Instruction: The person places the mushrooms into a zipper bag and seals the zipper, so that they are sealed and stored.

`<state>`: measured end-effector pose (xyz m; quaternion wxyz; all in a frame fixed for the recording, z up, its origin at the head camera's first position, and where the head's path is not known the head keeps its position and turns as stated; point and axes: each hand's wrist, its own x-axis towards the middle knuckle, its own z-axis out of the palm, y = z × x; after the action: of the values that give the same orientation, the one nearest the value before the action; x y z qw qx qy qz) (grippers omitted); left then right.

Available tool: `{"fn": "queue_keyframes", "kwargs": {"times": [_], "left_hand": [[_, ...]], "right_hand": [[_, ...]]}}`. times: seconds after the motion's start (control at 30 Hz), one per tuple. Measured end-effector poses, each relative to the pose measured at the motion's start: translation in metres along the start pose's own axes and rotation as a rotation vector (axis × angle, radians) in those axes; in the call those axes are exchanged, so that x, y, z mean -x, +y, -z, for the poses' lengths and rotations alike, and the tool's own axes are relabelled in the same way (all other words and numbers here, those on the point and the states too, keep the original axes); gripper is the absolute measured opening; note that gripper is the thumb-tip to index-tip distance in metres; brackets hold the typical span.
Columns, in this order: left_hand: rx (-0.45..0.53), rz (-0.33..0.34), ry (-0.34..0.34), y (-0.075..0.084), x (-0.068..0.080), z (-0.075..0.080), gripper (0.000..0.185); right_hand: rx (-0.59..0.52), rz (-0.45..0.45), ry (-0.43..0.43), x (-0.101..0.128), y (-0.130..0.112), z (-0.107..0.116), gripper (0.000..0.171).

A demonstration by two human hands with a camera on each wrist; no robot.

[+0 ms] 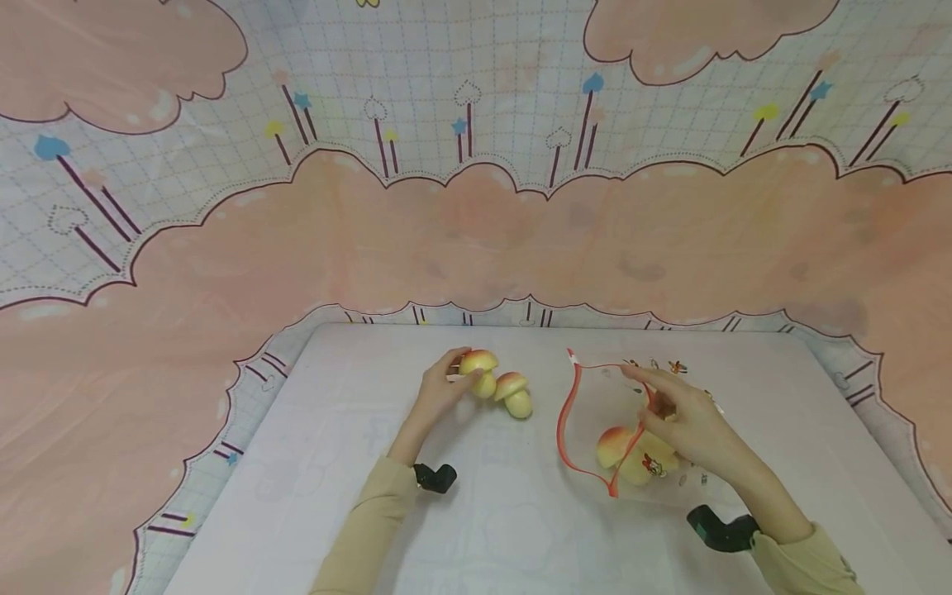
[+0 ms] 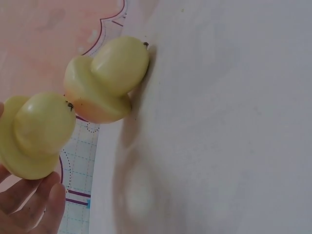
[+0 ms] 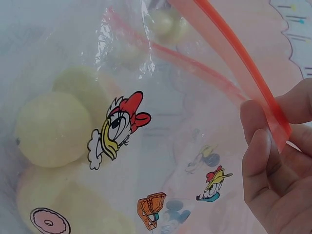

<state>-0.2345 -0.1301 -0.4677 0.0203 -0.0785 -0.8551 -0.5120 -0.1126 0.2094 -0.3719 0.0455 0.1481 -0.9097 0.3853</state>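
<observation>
In the head view my left hand (image 1: 444, 385) grips a yellow toy mushroom (image 1: 479, 364) with a reddish cap, thumb on one side and fingers on the other. A second toy mushroom (image 1: 514, 395) lies on the table just right of it. My right hand (image 1: 687, 417) pinches the red-edged mouth of a clear zip bag (image 1: 568, 421), which gapes open toward the left. Inside the bag, mushrooms (image 3: 53, 129) show through the plastic, which bears cartoon prints. The left wrist view shows the held mushroom (image 2: 45, 124) from its stem end, fingers below its cap.
A white table (image 1: 297, 496) lies beneath everything. Behind it hangs a cloth (image 1: 476, 240) with peach clouds and a grid pattern. A black wrist device (image 1: 435, 478) sits on the left forearm, another wrist device (image 1: 721, 529) on the right.
</observation>
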Motion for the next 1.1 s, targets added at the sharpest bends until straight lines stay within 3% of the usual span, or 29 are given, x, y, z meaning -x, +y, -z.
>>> {"fn": "queue_keyframes", "kwargs": {"times": [0.37, 0.7, 1.1], "left_hand": [[0.034, -0.033, 0.054, 0.001, 0.014, 0.002, 0.049], [0.075, -0.05, 0.074, 0.012, 0.031, 0.0, 0.049], [0.142, -0.096, 0.035, 0.029, 0.046, -0.015, 0.05]], "right_hand": [[-0.013, -0.01, -0.014, 0.0, 0.0, 0.0, 0.06], [-0.012, 0.004, -0.01, 0.0, 0.001, -0.002, 0.061], [0.006, 0.01, -0.012, -0.001, 0.0, -0.002, 0.06]]}}
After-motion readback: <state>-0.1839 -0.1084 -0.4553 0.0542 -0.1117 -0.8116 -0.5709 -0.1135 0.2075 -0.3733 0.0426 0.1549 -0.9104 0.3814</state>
